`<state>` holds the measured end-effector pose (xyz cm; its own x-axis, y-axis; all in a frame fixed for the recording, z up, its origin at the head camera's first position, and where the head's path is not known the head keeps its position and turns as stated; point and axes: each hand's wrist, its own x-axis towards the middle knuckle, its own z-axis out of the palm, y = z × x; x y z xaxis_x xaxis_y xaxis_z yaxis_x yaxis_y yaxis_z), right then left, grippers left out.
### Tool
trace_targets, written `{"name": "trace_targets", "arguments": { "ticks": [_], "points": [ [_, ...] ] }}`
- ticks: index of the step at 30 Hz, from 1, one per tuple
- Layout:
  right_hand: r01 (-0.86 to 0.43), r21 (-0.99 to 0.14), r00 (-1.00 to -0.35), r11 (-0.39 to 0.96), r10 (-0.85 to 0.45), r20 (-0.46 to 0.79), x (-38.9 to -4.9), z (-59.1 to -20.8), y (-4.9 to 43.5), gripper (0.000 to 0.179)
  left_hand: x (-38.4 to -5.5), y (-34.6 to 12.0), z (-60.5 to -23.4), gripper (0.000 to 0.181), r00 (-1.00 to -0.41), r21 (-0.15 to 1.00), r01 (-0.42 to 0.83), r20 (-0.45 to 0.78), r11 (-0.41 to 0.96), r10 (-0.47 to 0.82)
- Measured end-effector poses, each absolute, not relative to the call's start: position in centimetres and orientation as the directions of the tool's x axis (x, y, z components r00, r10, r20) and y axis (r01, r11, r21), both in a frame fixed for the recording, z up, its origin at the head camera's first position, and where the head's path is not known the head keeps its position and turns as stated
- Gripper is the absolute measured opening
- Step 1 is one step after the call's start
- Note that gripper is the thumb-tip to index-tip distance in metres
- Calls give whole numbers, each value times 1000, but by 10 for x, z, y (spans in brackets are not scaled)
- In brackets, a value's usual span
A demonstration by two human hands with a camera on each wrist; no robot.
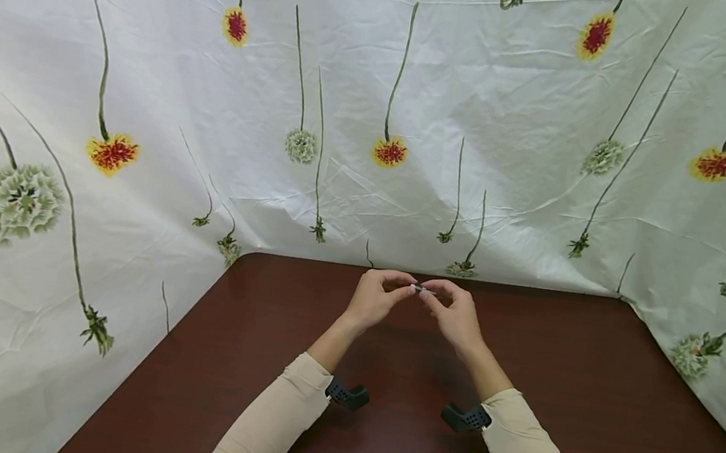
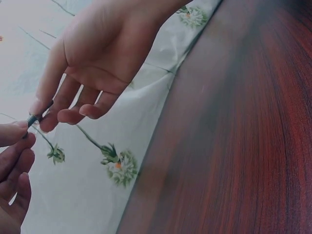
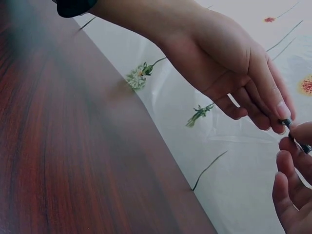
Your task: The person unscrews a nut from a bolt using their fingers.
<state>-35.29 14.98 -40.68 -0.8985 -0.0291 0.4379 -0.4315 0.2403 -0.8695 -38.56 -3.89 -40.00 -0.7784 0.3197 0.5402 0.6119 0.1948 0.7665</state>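
Note:
Both hands meet at fingertip height over the far edge of the table in the head view. Between them is a small, thin, dark rod-like piece with ridges (image 1: 419, 287), like a screw. My left hand (image 1: 375, 299) pinches its left end between thumb and index finger. The thumb and index finger of my right hand (image 1: 456, 315) grip the other end. Seen from the left wrist, the piece (image 2: 32, 120) spans the two pinches, its ends partly hidden by fingertips. In the right wrist view, ridges show on the piece (image 3: 305, 147) beside the fingertips.
The dark red-brown wooden table (image 1: 585, 401) lies under both forearms. Behind it and along its sides hangs a white cloth (image 1: 524, 110) printed with flowers. Black bands (image 1: 347, 394) sit at both wrists, over beige sleeves (image 1: 274, 418).

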Motion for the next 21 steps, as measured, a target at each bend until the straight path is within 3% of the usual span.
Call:
{"name": "trace_targets", "arguments": {
  "ticks": [7, 13, 21],
  "points": [
    [-399, -887, -914, 235, -23, 405, -353, -407, 151, 29, -387, -39, -400, 15, -773, 757, 621, 548, 203, 320],
    [-422, -880, -905, 218, -38, 425, -354, -408, 151, 21, -386, -39, -399, 15, -775, 759, 617, 543, 205, 321],
    [-403, -889, -913, 217, -27, 407, -354, -409, 151, 28, -386, -40, -400, 16, -776, 764, 616, 545, 193, 317]
  ]
}}
